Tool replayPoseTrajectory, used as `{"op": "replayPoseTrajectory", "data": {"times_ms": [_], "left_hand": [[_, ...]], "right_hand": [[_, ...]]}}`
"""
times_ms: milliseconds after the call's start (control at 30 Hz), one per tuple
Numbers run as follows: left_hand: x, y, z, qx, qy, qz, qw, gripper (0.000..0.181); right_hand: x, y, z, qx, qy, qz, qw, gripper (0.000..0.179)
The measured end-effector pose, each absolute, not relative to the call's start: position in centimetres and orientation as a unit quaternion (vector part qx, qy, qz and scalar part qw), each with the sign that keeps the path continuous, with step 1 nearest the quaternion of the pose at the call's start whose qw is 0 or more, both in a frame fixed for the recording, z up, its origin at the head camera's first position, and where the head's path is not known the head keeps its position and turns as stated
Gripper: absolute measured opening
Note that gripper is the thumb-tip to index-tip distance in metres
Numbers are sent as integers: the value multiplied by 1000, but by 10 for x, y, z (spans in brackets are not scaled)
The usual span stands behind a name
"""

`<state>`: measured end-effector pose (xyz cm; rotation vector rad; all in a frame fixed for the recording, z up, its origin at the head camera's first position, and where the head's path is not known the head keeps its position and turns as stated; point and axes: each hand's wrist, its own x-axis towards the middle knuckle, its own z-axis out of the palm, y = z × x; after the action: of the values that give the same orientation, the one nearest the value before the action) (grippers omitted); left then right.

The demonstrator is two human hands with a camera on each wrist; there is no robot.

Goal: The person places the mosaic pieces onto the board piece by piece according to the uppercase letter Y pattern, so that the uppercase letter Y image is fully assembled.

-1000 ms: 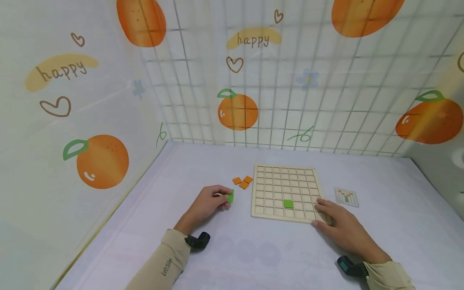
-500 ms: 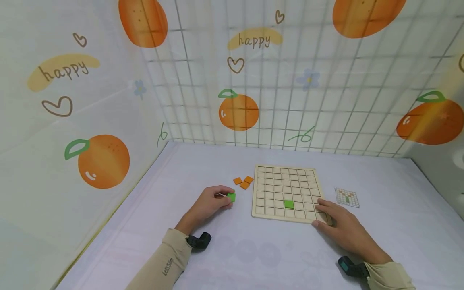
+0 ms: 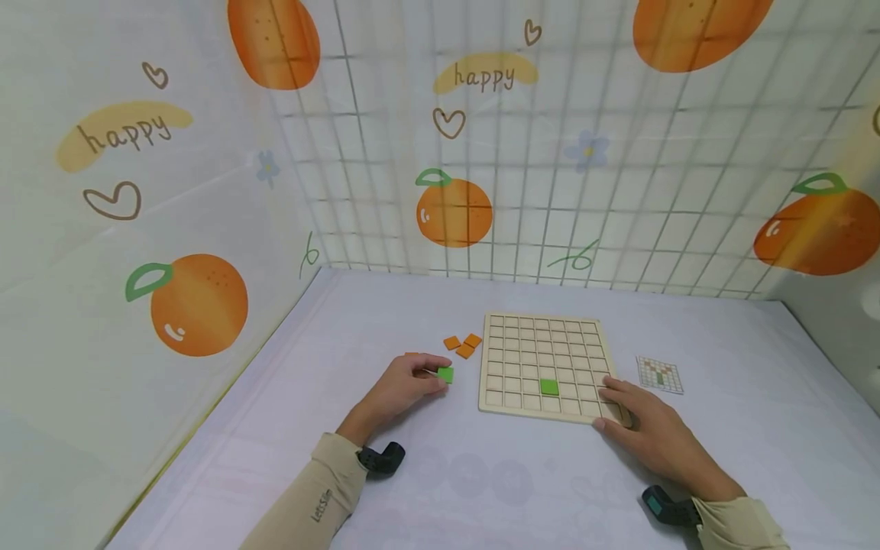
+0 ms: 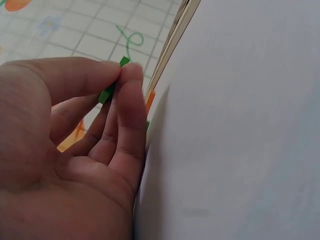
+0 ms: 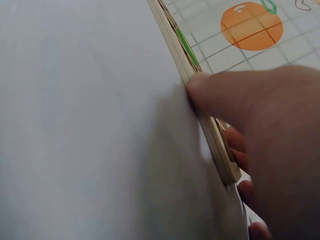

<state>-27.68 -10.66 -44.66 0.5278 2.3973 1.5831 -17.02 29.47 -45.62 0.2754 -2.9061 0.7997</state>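
In the head view my left hand (image 3: 406,386) pinches a small green square tile (image 3: 445,375) between thumb and fingers, left of the wooden grid board (image 3: 525,416). The left wrist view shows this tile (image 4: 106,94) edge-on at the fingertips. My right hand (image 3: 649,428) holds the board's near right corner, thumb against the front edge and fingers over the right side. In the right wrist view the thumb (image 5: 215,92) touches the board's edge (image 5: 220,160). Another green tile (image 3: 549,387) lies in a square near the board's front.
Orange tiles (image 3: 465,351) lie loose between the left hand and the board, and part of another orange piece (image 3: 411,354) shows behind the left hand. A small pattern card (image 3: 660,374) lies right of the board. Printed cloth walls (image 3: 454,260) stand behind and beside the white table.
My left hand has shifted slightly right towards the board with the green tile, uncovering a bit of orange behind it. The right hand stays at the board's corner.
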Motion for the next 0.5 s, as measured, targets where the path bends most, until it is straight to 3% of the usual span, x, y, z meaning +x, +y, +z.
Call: {"op": "replayPoseTrajectory", "data": {"times_ms": [500], "left_hand": [[-287, -89, -436, 168, 826, 518, 144, 31]], "right_hand": [[-169, 296, -456, 109, -952, 274, 78, 66]]}}
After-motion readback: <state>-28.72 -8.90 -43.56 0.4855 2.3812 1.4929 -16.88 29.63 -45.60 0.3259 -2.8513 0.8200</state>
